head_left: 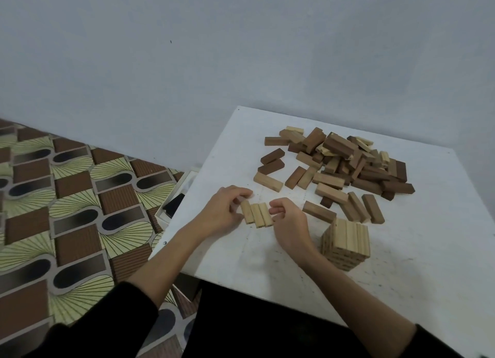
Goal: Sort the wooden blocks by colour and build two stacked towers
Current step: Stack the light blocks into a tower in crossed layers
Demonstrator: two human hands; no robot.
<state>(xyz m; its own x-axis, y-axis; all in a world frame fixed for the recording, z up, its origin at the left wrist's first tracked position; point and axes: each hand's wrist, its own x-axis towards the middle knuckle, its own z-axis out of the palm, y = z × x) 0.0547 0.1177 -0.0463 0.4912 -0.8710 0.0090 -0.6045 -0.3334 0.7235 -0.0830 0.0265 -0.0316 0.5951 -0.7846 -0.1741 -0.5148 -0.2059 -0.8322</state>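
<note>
Both hands, left hand (223,210) and right hand (290,223), pinch 3 pale rectangular wooden blocks (256,214) together at table centre; next, lift this layer onto the pale block tower (345,244) at 4 o'clock, squarely.

The counter (401,264) runs out of view at the right edge, and its near side is covered by the person's dark clothing. Lower blocks in the mixed pile (345,162) are buried under upper ones, so their colours cannot be told. The right hand (288,223) hides its own fingertips; the box (175,205) beside the counter is mostly hidden, contents unclear.
</note>
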